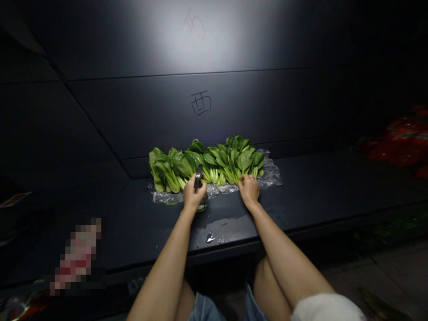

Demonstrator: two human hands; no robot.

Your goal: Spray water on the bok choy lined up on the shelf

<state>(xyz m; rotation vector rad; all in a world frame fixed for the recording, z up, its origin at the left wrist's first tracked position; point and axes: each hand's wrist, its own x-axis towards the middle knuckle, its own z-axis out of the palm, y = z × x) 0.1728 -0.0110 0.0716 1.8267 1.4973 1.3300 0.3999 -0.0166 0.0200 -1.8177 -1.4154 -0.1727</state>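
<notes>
A row of bok choy (190,162) with green leaves and pale stems lies side by side on crumpled clear plastic film (272,171), leaves toward the back panel. My left hand (194,195) is closed around a spray bottle (202,205) with a black trigger head, just in front of the row. The bottle's body is mostly hidden behind that hand. At the front right of the row, my right hand (250,191) has its fingers curled on the stem ends of a bok choy; its fingertips are partly hidden. A ring shows on one finger.
The dark shelf (301,191) has a small puddle of water (214,234) near its front edge. Behind stands a dark panel (150,111) with handwritten marks. Red packaged goods (401,140) lie at the far right. Something blurred out (76,258) is at the lower left.
</notes>
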